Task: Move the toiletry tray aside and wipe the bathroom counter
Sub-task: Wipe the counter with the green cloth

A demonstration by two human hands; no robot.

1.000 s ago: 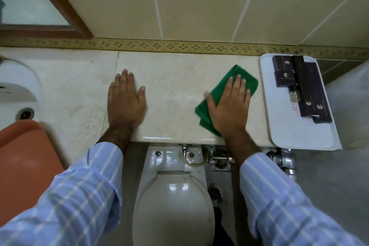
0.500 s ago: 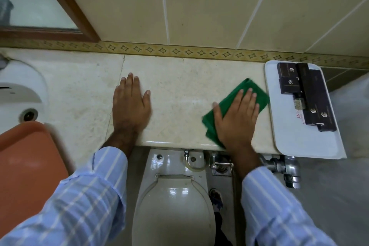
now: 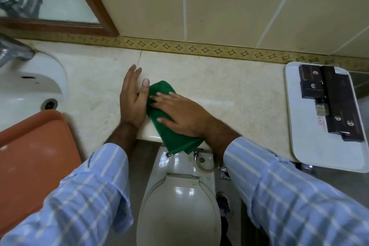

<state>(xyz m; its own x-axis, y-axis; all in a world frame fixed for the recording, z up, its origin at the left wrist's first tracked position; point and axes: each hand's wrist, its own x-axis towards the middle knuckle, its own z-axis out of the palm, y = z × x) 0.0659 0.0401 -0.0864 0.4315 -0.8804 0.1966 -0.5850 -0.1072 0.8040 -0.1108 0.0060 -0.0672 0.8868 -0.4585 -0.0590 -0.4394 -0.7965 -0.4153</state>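
Note:
A folded green cloth (image 3: 175, 138) lies on the beige marble counter (image 3: 219, 86), its near end hanging over the front edge. My right hand (image 3: 183, 116) presses flat on top of it, fingers pointing left. My left hand (image 3: 132, 102) stands on its edge right beside the cloth, thumb touching the cloth's far corner, nothing gripped. The white toiletry tray (image 3: 305, 152) sits at the counter's right end, overhanging the front edge, with dark boxes (image 3: 335, 104) on it.
A white sink (image 3: 30, 86) with a metal tap (image 3: 12, 50) is at the left, an orange tray (image 3: 34, 158) below it. A toilet (image 3: 179, 205) stands under the counter's front edge. A wood-framed mirror (image 3: 89, 0) hangs on the tiled wall.
My right hand has swept the green cloth leftward from beside the white tray to my left hand. My left hand has turned from flat on the counter to standing on its edge.

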